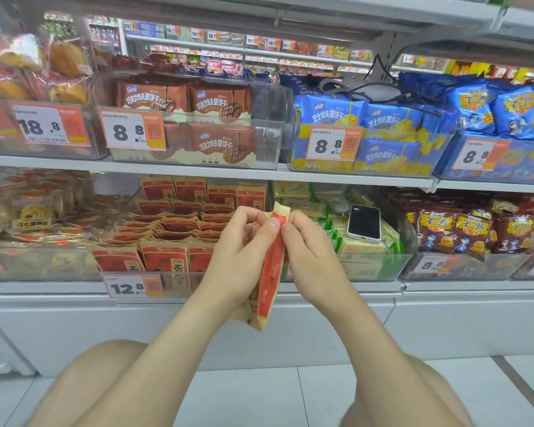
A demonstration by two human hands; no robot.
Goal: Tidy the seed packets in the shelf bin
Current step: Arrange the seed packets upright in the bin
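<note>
Seed packets (273, 266), red and tan, stand edge-on in front of the clear shelf bin (182, 295). Their number cannot be told and their print is unreadable. The left hand (241, 257) grasps their middle, hiding part of them. The right hand (309, 251) pinches their top edge. Both hands hide the bin's right end. Loose packets (173, 223) fill it unevenly.

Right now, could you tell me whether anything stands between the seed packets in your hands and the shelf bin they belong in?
Nothing visible does. The left hand and right hand pinch the seed packets just before the open-topped shelf bin. The phone lies in the next bin rightward, clear of the path.
</note>
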